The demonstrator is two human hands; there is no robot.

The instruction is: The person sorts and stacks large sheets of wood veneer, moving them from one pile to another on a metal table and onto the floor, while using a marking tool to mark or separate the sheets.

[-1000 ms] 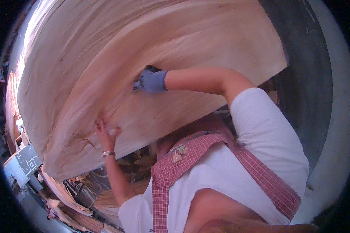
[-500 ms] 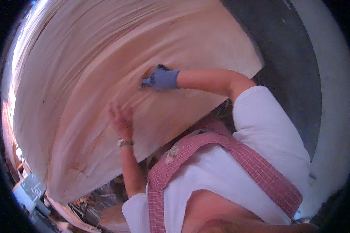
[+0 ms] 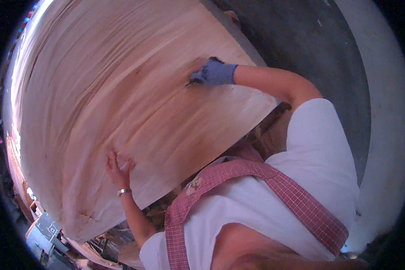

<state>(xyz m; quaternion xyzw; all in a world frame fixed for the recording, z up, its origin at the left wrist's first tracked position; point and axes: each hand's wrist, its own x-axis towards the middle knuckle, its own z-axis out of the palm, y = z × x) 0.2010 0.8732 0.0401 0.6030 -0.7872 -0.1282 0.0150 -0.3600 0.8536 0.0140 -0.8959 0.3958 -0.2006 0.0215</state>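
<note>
A broad, pale sheet of wood veneer (image 3: 166, 148) with wavy darker grain spreads in front of me. Toward its right part is my right hand (image 3: 215, 73), in a blue glove with dark fingertips. Its fingers are curled down against the veneer; a small brownish patch shows beside them, and whatever they may pinch is hidden. My left hand (image 3: 120, 173) is bare, with a metal-banded watch (image 3: 124, 191) at the wrist. Its fingers are spread over the sheet near the front left edge, holding nothing.
Dark grey floor (image 3: 310, 49) lies beyond the sheet's right end, with a lighter strip (image 3: 387, 135) farther out. Scraps of veneer (image 3: 261, 135) show under the front edge. A grey-blue box-like object (image 3: 42, 230) with white markings is at the lower left.
My right hand has moved right and slightly farther away across the veneer. My left hand has shifted left and nearer to me. The sheet's right end now appears farther left.
</note>
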